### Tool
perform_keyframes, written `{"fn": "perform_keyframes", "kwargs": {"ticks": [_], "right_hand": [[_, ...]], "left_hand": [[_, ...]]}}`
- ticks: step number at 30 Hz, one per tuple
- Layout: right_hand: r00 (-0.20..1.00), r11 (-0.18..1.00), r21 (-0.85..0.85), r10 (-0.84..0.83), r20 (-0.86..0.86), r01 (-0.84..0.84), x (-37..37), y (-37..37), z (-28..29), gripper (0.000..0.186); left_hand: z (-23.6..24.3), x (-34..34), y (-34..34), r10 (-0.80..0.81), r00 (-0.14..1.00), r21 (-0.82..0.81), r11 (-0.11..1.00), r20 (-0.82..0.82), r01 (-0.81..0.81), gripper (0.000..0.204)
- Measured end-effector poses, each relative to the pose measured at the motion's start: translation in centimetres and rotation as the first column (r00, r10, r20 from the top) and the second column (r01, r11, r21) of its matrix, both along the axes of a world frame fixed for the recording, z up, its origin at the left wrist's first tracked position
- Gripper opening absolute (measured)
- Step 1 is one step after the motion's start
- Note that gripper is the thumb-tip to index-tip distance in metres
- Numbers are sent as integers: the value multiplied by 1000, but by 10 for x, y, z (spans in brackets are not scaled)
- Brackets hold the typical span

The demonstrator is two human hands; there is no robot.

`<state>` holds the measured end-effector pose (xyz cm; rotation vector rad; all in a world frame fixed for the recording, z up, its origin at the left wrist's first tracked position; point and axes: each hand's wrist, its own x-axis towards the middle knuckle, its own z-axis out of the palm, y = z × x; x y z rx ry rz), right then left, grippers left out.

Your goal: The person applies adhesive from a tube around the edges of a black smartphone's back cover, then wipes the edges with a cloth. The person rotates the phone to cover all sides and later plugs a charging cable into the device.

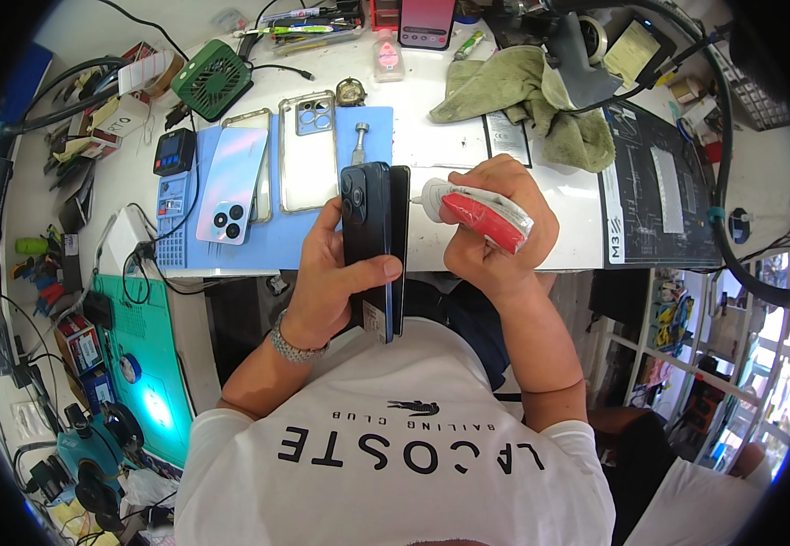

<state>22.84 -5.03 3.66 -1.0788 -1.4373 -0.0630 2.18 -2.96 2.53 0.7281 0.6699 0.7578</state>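
My left hand (327,282) grips a dark smartphone (365,223) on edge, its camera lenses facing left. Along its right side stands a thin black panel (400,209), which looks like the screen, with a narrow gap between the two at the top. My left thumb presses across the lower part of both. In my right hand (515,205) is a squeezed red and white glue tube (484,218), fingers wrapped round it. Its thin nozzle points left and ends close to the panel's edge; whether it touches I cannot tell.
On a blue mat (208,250) lie an iridescent phone (231,187) and clear phone cases (307,155). A green fan (213,80) and small bottle (387,59) stand behind. Right are a green cloth (522,91) and black mat (654,182). Left is a lit teal mat (135,318).
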Motion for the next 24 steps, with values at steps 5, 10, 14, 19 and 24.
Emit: {"fn": "perform_keyframes", "kwargs": {"ticks": [5,10,14,19,24], "right_hand": [[997,999,-35,19,68,-16,-11,-10,2,34],[992,994,29,105,74,-108,-18,-11,3,41],[983,987,-12,158,96,-157,-22,-18,5,35],[973,979,-16,204,105,-203,-27,-25,7,33],[974,978,-39,210,85,-207,-27,-27,6,31]], "left_hand": [[0,2,14,33,999,-30,999,-18,-33,70],[1,6,20,85,996,-10,996,16,-85,63],[6,4,24,122,992,-64,991,34,-119,61],[7,4,30,158,987,-15,987,-24,-159,64],[7,6,32,190,979,17,982,-74,-189,65]]}}
